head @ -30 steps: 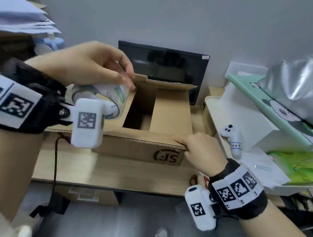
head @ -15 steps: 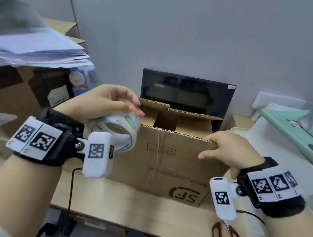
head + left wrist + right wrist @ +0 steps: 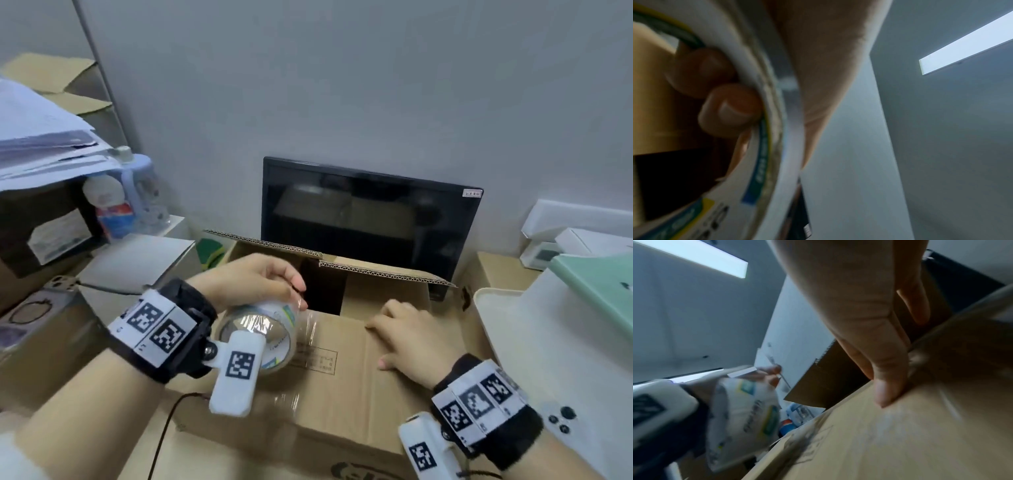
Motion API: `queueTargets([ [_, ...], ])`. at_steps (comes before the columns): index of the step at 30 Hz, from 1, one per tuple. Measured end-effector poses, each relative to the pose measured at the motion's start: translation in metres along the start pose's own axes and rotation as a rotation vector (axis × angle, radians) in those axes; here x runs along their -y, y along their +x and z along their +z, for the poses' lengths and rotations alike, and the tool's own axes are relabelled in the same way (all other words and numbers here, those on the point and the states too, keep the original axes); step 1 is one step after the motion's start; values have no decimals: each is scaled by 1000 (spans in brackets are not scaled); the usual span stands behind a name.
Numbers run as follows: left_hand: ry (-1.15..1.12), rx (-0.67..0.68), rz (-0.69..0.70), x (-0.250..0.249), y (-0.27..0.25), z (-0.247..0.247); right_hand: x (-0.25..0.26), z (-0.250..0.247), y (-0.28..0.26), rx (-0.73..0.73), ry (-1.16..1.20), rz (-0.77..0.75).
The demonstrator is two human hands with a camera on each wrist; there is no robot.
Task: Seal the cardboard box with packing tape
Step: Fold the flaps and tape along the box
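Note:
A brown cardboard box (image 3: 346,387) lies tipped toward me on the desk, its open end facing the back with flaps (image 3: 376,272) sticking out. My left hand (image 3: 250,284) grips a roll of clear packing tape (image 3: 263,339) just above the box's left part; its fingers (image 3: 729,110) curl inside the roll's core (image 3: 764,123). A strip of clear tape (image 3: 308,329) runs from the roll onto the cardboard. My right hand (image 3: 407,339) lies flat on the box's upper face, fingers straight, thumb (image 3: 888,386) pressing the cardboard (image 3: 890,443).
A black monitor (image 3: 370,219) stands against the wall behind the box. Stacked papers (image 3: 37,144), bottles (image 3: 116,205) and more boxes crowd the left. A white tray (image 3: 548,342) and a mint green folder (image 3: 596,291) sit at the right.
The box has tipped further toward me, so a broad side now faces up. My right hand went from gripping its edge to lying flat on it. The tape roll came down to the cardboard.

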State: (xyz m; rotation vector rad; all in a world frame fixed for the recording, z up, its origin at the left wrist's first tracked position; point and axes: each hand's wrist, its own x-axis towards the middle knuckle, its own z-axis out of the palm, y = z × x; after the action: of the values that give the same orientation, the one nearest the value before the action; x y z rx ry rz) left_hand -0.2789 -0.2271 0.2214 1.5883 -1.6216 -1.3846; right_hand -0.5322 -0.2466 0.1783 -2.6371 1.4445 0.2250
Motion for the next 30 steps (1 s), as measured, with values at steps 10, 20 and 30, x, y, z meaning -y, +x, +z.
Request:
queueTargets([
  [10,-481,340,-175,34,52,-14,32,-58,79,-258,358,-63],
  [20,-683,268,-353,41,85,-38,43,-35,109,-254,236,26],
  [30,-823,313,-353,48,85,-27,40,-41,118,-206,153,-3],
])
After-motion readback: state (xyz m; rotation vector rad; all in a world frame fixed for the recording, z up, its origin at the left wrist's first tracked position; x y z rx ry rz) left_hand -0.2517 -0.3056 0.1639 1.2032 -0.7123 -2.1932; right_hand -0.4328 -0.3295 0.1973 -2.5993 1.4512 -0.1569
